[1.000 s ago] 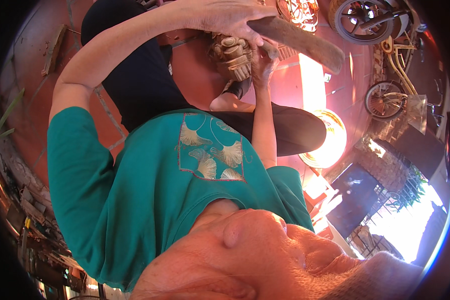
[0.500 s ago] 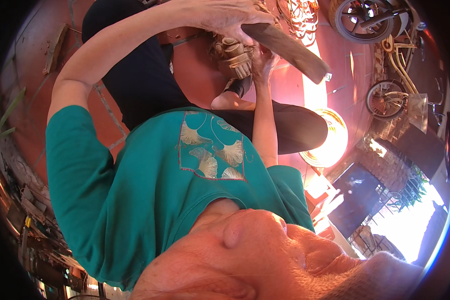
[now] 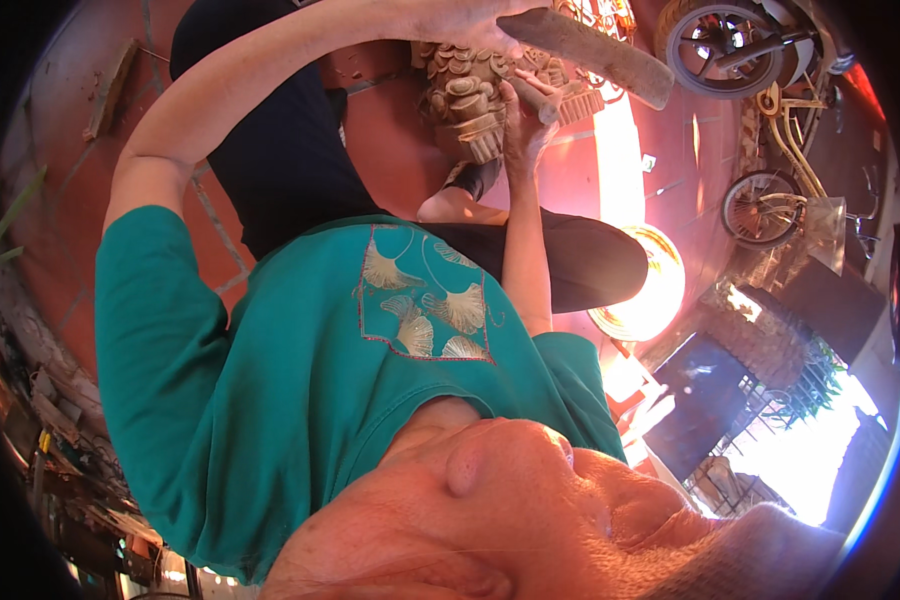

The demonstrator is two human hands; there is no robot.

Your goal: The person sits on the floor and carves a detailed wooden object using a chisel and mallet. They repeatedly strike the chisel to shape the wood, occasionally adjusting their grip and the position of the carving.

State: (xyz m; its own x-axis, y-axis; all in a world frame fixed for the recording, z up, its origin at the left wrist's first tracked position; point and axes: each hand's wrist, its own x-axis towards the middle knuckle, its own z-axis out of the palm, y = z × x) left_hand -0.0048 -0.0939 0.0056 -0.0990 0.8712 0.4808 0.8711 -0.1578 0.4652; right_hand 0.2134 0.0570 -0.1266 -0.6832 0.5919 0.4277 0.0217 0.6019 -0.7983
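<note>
Seated above a red-tiled floor (image 3: pixel 385 150), with a wooden bat (image 3: pixel 595 58) now swung up clear of a rounded handle (image 3: pixel 542 100), after hiding it half a second earlier. Left bare by that shift: the handle's blunt end and far more of the carved wood (image 3: pixel 477 103), apparently between one contact and the next.

Shown with hands apart and both occupied: left hand (image 3: pixel 460 22) clamped on the bat's near end, partly cut off at the top; right hand (image 3: pixel 526 130) closed about the handle, just beside the carving. Hidden from view, any tip at the handle's other end.

Placed low between the bent legs, the carving, seemingly on the floor, well in from the edge lined by a motorcycle wheel (image 3: pixel 715 50) and a bicycle (image 3: pixel 795 150).

Seen in close company, several woods: flat, dull-brown, plank-like bat with a rounded free end; smooth, cylindrical handle; tan carving cut deep into plump, overlapping lobes and comb-like parallel ridges. Set against smooth green shirt cloth (image 3: pixel 270 400) and hard, sunlit tile.
</note>
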